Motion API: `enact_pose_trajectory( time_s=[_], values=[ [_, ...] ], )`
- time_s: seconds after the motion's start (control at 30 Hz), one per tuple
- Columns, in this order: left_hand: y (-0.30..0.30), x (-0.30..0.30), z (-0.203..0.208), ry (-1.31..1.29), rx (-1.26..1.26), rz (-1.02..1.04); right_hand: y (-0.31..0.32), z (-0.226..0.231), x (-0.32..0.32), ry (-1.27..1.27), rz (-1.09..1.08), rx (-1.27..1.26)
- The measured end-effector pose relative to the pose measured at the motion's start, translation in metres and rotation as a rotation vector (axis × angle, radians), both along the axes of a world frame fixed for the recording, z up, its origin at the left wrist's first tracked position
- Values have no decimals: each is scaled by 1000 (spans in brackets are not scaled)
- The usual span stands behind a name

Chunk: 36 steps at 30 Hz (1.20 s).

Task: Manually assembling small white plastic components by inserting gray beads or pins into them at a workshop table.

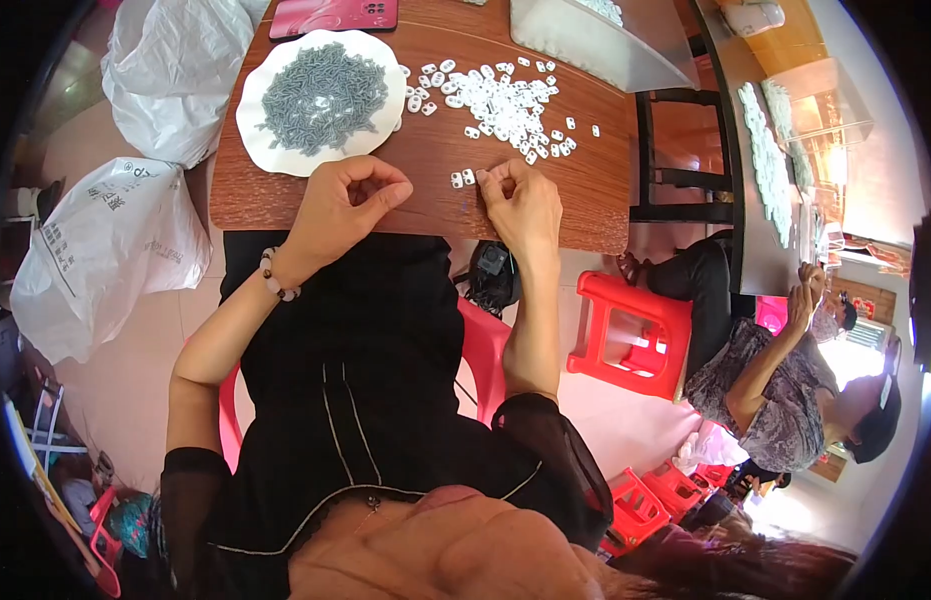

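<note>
A scalloped white plate (pixel 257 128) at the table's left holds a heap of small grey rod-like parts (pixel 320 95). Just below it, my left hand (pixel 335 210) is closed in a pinch, thumb against forefinger; what is between them, if anything, is too small to make out. My right hand (pixel 522 205) is also pinched, its fingertips beside two small white pieces with dark spots (pixel 463 179) on the table. Whatever the right fingertips hold is hidden. Beyond them spreads a loose pile of similar white pieces (pixel 505 108).
The brown wooden table (pixel 425 215) ends close to my lap. A pink phone (pixel 333 16) lies behind the plate, and a translucent tray (pixel 595 45) stands at the back right. White sacks (pixel 115 250) are at left. Right are a red stool (pixel 633 335) and another seated person (pixel 785 400).
</note>
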<state>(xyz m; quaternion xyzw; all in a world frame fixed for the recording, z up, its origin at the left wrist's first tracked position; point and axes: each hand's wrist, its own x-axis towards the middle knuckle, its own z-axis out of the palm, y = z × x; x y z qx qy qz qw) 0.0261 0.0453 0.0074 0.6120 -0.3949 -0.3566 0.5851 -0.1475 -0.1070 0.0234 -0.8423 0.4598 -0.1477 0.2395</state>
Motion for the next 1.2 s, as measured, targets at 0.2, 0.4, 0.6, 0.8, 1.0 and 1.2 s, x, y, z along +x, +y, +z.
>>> enact_pose_trajectory(
  time_s=[0.2, 0.4, 0.6, 0.8, 1.0, 1.2],
  values=[
    [0, 1, 2, -19, 21, -35, 6, 4, 7, -160, 54, -216],
    [2, 4, 9, 244, 97, -194, 38, 26, 22, -548, 547, 112],
    [3, 9, 4, 331, 132, -271, 41, 14, 26, -576, 516, 107],
    [4, 8, 8, 368, 118, -232, 39, 13, 26, -536, 490, 75],
    [3, 8, 7, 406, 158, -216, 39, 15, 26, -548, 523, -15],
    [4, 7, 14, 347, 139, -120, 23, 22, 17, -363, 450, -223]
  ],
)
